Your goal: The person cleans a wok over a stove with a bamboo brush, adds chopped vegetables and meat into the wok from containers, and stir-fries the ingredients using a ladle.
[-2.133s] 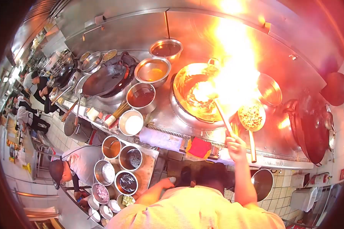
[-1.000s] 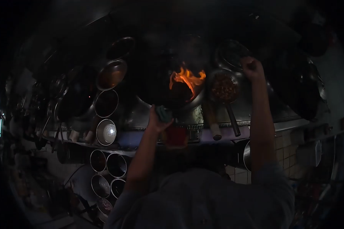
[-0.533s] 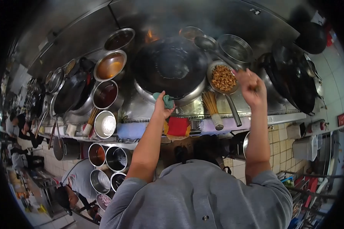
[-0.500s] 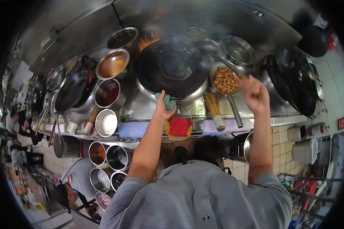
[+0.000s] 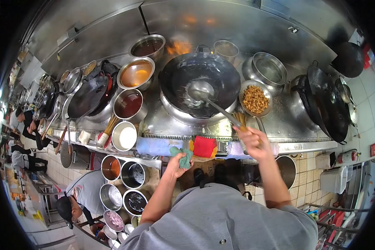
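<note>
Toward the back edge of the stove (image 5: 312,136), at its middle: one black wok (image 5: 177,77), its wet-looking contents hard to make out. Within it: the bowl of one ladle (image 5: 202,89); whether it touches bottom, I cannot tell. My right hand (image 5: 254,143): closed round the ladle's handle, covering its end. My left hand (image 5: 178,166): just before the stove's front edge, gripping one crumpled green cloth (image 5: 183,157), some fingers hidden. Right of the wok: one strainer (image 5: 260,116) of brown pieces (image 5: 254,100), its handle partly behind my right hand. Between them: sticks (image 5: 240,116), partly covered by the ladle. Behind the wok: orange glow (image 5: 178,47), flame or reflection unclear.
</note>
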Tool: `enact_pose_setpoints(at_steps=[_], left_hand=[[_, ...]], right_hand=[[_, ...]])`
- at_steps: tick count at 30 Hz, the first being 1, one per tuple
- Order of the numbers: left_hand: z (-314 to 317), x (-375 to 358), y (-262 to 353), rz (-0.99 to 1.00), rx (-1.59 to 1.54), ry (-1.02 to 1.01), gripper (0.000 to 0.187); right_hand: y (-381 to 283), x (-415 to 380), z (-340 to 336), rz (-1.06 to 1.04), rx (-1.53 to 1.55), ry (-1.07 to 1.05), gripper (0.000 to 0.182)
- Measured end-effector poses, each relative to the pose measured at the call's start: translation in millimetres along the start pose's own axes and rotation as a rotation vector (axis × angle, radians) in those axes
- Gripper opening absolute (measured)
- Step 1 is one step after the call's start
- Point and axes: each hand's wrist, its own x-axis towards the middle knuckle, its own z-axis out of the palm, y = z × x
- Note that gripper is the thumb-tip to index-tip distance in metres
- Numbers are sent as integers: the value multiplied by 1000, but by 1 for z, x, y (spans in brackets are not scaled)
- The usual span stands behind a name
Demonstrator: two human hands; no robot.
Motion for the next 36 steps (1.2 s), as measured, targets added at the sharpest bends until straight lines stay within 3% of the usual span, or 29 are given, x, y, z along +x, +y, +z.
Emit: enact_pose_setpoints(at_steps=[2, 4, 6, 9, 12, 13, 16, 18, 20, 22, 24, 26, 29, 34, 36], left_hand=[[8, 5, 2, 16, 70, 33, 29], [27, 3, 9, 63, 118, -8, 30], [37, -2, 13, 83, 177, -40, 32], [40, -2, 18, -17, 89, -108, 38], [35, 3, 14, -71, 81, -111, 36], [35, 3, 12, -95, 92, -114, 36], [30, 4, 11, -65, 93, -59, 36], [22, 6, 11, 15, 53, 12, 35], [21, 2, 13, 18, -16, 35, 38], [28, 3, 23, 38, -132, 60, 43], [38, 6, 34, 69, -139, 111, 49], [64, 8, 48, 167, -49, 86, 52], [85, 28, 71, 154, 109, 58, 61], [121, 62, 88, 97, 219, 110, 57], [126, 73, 92, 49, 285, 137, 54]], right_hand=[[-3, 49, -46, 31, 86, -128, 34], [49, 70, -44, -58, -82, 17, 26], [56, 80, -40, -23, -82, -19, 23], [10, 105, -39, 85, -206, -14, 15], [-19, 109, 3, -308, -1267, 352, 11], [-21, 95, 16, -418, -1486, 465, 13], [-80, 39, -4, -447, -1502, 363, 28], [-96, -3, -42, -1089, -2164, 570, 57], [-94, -49, -57, -999, -2267, 880, 60], [-115, -82, -103, -1070, -2315, 894, 60], [-128, -104, -129, -1014, -2361, 931, 60], [-136, -108, -148, -953, -2399, 972, 60], [-139, -99, -182, -1083, -2329, 988, 59], [-120, -98, -197, -932, -2337, 1126, 51], [-113, -91, -172, -1225, -2311, 1271, 42]])
